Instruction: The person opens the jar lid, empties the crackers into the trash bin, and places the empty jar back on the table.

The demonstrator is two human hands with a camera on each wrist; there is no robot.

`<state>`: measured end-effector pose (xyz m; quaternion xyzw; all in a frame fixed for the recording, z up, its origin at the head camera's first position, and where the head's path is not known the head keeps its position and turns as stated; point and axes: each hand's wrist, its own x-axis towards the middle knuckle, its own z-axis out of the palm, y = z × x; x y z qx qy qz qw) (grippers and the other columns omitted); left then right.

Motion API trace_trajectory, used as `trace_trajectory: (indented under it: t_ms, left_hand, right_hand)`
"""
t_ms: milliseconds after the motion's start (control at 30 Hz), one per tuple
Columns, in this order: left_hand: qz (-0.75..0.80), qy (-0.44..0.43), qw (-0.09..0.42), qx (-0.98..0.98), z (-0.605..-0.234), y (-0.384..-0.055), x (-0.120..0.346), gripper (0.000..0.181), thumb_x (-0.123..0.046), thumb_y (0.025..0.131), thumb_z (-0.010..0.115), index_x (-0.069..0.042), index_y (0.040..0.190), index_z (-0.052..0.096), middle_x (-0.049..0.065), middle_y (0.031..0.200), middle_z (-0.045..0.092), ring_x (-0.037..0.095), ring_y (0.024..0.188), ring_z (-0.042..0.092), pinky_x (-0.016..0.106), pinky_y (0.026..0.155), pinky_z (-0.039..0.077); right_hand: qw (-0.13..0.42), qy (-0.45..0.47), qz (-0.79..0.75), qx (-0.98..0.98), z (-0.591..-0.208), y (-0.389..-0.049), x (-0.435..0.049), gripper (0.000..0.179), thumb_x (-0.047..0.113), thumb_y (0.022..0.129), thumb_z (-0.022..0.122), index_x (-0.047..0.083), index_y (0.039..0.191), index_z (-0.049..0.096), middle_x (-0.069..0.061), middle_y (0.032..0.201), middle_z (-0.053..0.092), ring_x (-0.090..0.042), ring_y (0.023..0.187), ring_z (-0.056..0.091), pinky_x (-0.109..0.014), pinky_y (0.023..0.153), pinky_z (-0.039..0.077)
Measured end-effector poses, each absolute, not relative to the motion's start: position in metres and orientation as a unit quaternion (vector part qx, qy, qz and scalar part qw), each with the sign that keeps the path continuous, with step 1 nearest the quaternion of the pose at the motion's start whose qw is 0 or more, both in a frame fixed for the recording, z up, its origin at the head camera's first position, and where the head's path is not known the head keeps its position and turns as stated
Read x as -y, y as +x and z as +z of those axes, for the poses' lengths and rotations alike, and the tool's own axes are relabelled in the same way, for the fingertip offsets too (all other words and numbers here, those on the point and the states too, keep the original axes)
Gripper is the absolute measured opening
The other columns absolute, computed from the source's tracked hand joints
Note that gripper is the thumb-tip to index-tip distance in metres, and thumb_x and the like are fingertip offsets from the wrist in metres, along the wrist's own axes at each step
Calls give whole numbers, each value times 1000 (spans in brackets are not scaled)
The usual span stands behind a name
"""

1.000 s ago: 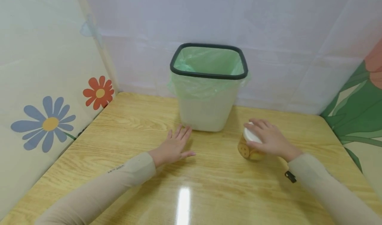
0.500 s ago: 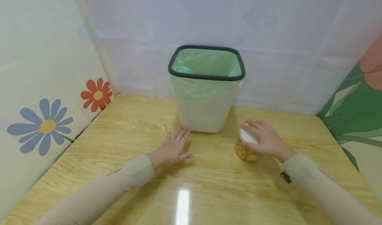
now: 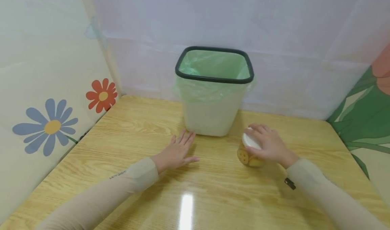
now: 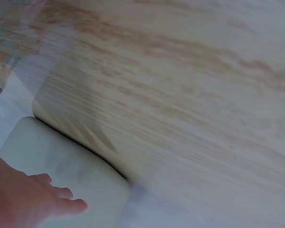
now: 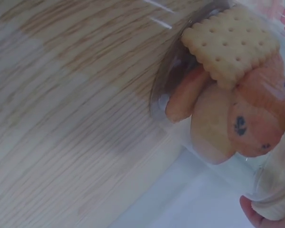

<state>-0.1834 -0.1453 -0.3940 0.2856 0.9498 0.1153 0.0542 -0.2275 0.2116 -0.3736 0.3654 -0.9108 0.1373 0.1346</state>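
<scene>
My right hand (image 3: 271, 145) holds a clear jar of cookies (image 3: 244, 156) from above, fingers and thumb spread round its white lid (image 3: 250, 142). Through the clear wall in the right wrist view, a pale square biscuit (image 5: 232, 45) and several round cookies (image 5: 256, 118) show; a fingertip appears at the lid's edge. Whether the jar's base touches the table cannot be told. My left hand (image 3: 176, 153) is flat with fingers straight, holding nothing. Its fingertips come close to the foot of the white bin (image 3: 210, 118); contact is unclear.
The bin has a black rim (image 3: 213, 79) and a green liner bag (image 3: 210, 92), and stands at the back of the wooden table (image 3: 137, 128). Behind it hangs a pale cloth (image 3: 289, 37). Flower-printed walls flank the table. A small black clip (image 3: 290, 183) lies beneath the right sleeve.
My right hand and the jar have shifted slightly left and a little nearer to me. The left hand stays where it was beside the bin.
</scene>
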Motion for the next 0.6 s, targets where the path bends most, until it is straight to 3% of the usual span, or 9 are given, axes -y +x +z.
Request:
trace_trajectory:
  t_ms: [600]
  left_hand:
    - [116,291,61,-948,-396,-184,144,88,-52,98,47,6,152,8,24,158,5,46,143,-1,66,110,8]
  right_hand:
    - [127,372,146,908,-375,-227,-195,60,43,84,63,10,134,56,-20,136,51,-43,120,47,-65,91,41]
